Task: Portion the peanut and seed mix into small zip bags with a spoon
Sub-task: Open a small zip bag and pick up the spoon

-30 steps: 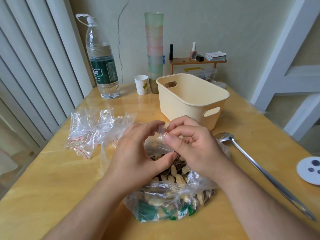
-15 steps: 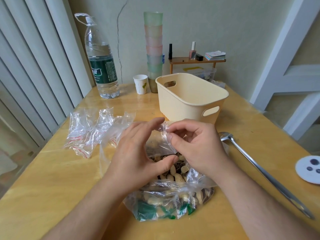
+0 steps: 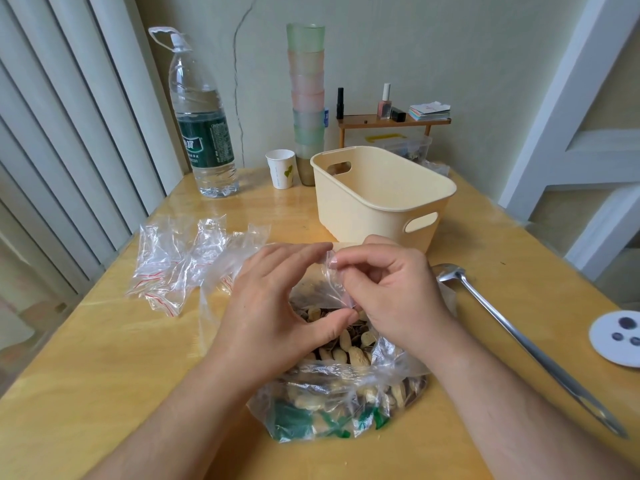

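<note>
A large clear bag of peanut and seed mix (image 3: 341, 400) lies open on the wooden table (image 3: 104, 375) in front of me. Above it, my left hand (image 3: 277, 306) and my right hand (image 3: 391, 299) both pinch a small clear zip bag (image 3: 330, 285) at its edges, holding it over the mix. A long metal spoon (image 3: 512, 337) lies on the table to the right, untouched. A pile of empty small zip bags with red strips (image 3: 180, 261) sits to the left.
A cream plastic basket (image 3: 381, 199) stands just behind my hands. Further back are a big water bottle (image 3: 202, 133), a paper cup (image 3: 281, 168), a stack of coloured cups (image 3: 306, 98) and a small shelf (image 3: 391, 121). A white disc (image 3: 616, 337) lies at the right edge.
My hands have lifted slightly and worked at the small zip bag's top edge; the bag is stretched a little more between my fingers. Nothing else moved.
</note>
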Available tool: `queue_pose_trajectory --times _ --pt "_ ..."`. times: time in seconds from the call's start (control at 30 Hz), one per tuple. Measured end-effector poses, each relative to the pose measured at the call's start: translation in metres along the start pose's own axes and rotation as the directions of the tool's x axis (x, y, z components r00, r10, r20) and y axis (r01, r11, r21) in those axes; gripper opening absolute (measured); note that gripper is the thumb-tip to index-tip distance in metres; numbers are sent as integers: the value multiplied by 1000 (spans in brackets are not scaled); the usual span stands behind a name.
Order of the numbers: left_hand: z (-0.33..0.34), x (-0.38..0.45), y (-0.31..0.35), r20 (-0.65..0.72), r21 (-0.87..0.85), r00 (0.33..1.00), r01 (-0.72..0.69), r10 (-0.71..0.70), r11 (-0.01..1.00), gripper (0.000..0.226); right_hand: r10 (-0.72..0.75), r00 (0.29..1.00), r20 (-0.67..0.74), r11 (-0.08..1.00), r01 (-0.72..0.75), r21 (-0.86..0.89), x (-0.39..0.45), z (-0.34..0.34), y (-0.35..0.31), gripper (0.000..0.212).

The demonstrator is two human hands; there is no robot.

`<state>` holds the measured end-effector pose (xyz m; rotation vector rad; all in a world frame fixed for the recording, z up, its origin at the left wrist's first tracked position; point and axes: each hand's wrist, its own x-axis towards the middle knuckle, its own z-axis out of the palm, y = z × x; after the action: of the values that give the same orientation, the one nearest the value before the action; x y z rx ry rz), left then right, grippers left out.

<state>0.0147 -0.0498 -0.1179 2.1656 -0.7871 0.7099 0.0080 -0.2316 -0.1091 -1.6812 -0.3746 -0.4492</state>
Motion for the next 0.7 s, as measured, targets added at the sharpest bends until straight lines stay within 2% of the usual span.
queue_pose_trajectory --times 0.2,0.33,0.5,0.7 --pt "-1 -1 2 -22 4 1000 18 -18 1000 68 28 1000 -2 1000 -28 -5 -1 1 -1 36" --pt "-4 -1 2 -39 -8 999 20 -20 1000 59 -22 1000 -6 997 22 -69 1 -2 1 39" --pt "1 0 1 -22 2 1000 4 -4 1000 72 -13 1000 -8 998 13 -60 2 0 0 39" --pt "4 0 2 -53 11 999 6 -6 1000 70 -2 1000 -23 996 -1 -92 0 4 -4 45"
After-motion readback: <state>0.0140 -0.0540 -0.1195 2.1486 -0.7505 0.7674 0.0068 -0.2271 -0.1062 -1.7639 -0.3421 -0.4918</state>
